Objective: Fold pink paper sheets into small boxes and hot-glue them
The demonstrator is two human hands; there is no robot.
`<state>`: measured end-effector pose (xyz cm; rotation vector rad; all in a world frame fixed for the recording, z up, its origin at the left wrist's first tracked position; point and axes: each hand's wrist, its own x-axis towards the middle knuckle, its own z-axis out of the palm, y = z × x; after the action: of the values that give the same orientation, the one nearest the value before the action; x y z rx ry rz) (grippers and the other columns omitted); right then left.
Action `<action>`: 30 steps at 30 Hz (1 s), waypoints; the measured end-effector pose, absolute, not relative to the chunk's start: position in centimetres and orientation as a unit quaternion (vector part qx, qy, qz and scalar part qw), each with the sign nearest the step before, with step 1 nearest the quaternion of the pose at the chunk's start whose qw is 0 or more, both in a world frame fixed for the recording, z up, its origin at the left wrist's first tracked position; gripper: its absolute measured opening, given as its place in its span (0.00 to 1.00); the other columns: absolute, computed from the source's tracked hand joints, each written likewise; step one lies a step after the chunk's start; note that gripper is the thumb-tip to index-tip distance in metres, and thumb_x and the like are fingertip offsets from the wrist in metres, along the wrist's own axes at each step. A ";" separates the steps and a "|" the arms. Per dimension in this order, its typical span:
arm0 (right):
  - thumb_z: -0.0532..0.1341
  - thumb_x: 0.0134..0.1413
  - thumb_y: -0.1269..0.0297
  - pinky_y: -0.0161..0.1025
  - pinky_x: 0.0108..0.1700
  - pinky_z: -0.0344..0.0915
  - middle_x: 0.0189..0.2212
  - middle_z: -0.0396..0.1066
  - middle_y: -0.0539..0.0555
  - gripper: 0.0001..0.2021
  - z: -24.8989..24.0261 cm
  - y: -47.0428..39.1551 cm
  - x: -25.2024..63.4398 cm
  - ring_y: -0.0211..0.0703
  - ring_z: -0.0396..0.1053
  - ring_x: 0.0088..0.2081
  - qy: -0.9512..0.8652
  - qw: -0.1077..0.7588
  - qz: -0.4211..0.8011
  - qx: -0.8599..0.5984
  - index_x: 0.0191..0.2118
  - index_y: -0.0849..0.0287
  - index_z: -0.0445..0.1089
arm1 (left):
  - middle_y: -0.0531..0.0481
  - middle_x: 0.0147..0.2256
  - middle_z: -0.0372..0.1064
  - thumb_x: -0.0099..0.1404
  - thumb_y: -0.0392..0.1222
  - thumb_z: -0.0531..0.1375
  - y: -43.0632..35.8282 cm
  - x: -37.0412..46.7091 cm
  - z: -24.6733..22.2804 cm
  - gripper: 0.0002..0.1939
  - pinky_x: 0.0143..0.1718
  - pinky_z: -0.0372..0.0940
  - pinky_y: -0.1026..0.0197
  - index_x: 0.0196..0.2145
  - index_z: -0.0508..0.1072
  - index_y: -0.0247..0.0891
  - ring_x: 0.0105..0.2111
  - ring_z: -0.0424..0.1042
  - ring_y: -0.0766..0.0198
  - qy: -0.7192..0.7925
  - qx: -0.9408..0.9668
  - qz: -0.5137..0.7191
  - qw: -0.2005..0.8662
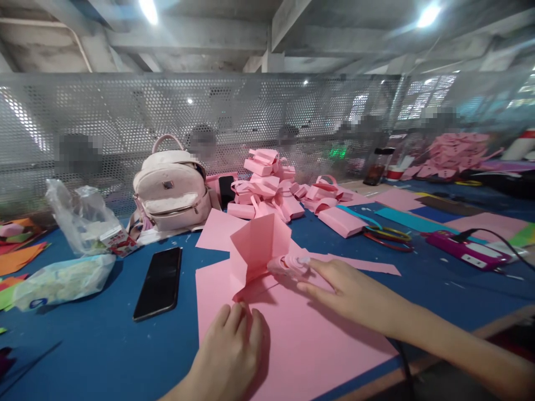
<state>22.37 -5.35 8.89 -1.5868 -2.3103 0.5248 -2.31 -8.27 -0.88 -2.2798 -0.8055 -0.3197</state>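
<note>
A folded pink paper piece (pixel 254 250) stands upright on a large flat pink sheet (pixel 305 334). My left hand (pixel 234 340) rests on the sheet with its fingers curled at the folded piece's lower front corner; whatever they grip is too small to make out. To the right, my right hand (pixel 334 284) reaches to a small pink roll-like object (pixel 290 266) beside the folded piece. Its fingertips touch this object's right end, while the thumb is apart below.
A black phone (pixel 157 283) and plastic bags (pixel 64 281) lie on the left. Behind stand a cream backpack (pixel 171 192) and a pile of folded pink pieces (pixel 270 186). A purple power strip (pixel 466 250) with a cable lies at the right, near coloured rings (pixel 387 238).
</note>
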 end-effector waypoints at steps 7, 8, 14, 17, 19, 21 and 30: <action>0.56 0.62 0.45 0.44 0.45 0.69 0.45 0.79 0.60 0.23 9.1 -5.5 22.5 0.60 0.76 0.45 -0.795 0.127 0.180 -0.566 0.52 0.55 0.75 | 0.39 0.38 0.76 0.64 0.36 0.60 -8.3 -2.3 -1.2 0.13 0.36 0.61 0.51 0.45 0.77 0.30 0.37 0.72 0.49 -0.310 -0.884 -0.109 0.334; 0.55 0.62 0.45 0.44 0.46 0.69 0.46 0.79 0.60 0.24 9.1 -5.5 22.5 0.60 0.76 0.46 -0.793 0.126 0.188 -0.566 0.53 0.55 0.75 | 0.38 0.38 0.76 0.64 0.36 0.60 -8.3 -2.3 -1.2 0.13 0.36 0.61 0.51 0.46 0.77 0.30 0.37 0.72 0.48 -0.309 -0.884 -0.109 0.333; 0.54 0.63 0.42 0.47 0.50 0.68 0.51 0.77 0.62 0.27 9.3 -5.4 23.0 0.64 0.73 0.52 -0.796 0.122 0.184 -0.563 0.55 0.56 0.74 | 0.37 0.37 0.75 0.65 0.34 0.59 -8.2 -2.4 -1.2 0.12 0.36 0.60 0.51 0.45 0.76 0.29 0.37 0.72 0.49 -0.310 -0.882 -0.119 0.334; 0.56 0.59 0.39 0.46 0.46 0.70 0.46 0.79 0.60 0.29 9.7 -5.3 24.1 0.64 0.74 0.49 -0.779 0.161 0.171 -0.581 0.53 0.55 0.75 | 0.37 0.38 0.75 0.66 0.34 0.59 -8.2 -2.5 -1.2 0.12 0.36 0.60 0.51 0.45 0.76 0.30 0.37 0.71 0.50 -0.309 -0.882 -0.116 0.336; 0.57 0.56 0.38 0.46 0.42 0.71 0.38 0.80 0.58 0.29 10.2 -5.1 25.0 0.62 0.76 0.42 -0.760 0.199 0.165 -0.596 0.49 0.56 0.77 | 0.37 0.39 0.75 0.66 0.35 0.58 -8.2 -2.5 -1.3 0.12 0.37 0.61 0.51 0.46 0.75 0.30 0.38 0.71 0.50 -0.309 -0.881 -0.112 0.340; 0.58 0.56 0.38 0.44 0.37 0.70 0.26 0.77 0.56 0.26 10.9 -4.7 26.3 0.58 0.75 0.35 -0.752 0.215 0.188 -0.593 0.40 0.57 0.78 | 0.37 0.40 0.75 0.67 0.36 0.58 -8.2 -2.6 -1.4 0.14 0.37 0.61 0.51 0.48 0.75 0.31 0.39 0.71 0.49 -0.309 -0.881 -0.106 0.341; 0.56 0.57 0.41 0.42 0.29 0.60 0.21 0.65 0.53 0.24 8.8 -1.4 33.2 0.48 0.67 0.26 -0.712 0.262 0.110 -0.642 0.21 0.55 0.66 | 0.43 0.40 0.76 0.63 0.30 0.58 -6.9 -3.3 -1.7 0.16 0.38 0.59 0.52 0.49 0.74 0.32 0.37 0.69 0.53 -0.307 -0.886 -0.155 0.311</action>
<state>33.17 -1.39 8.85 -1.7366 -1.9269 0.2975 -3.27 -6.88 -1.68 -2.3384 -0.8105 -0.4102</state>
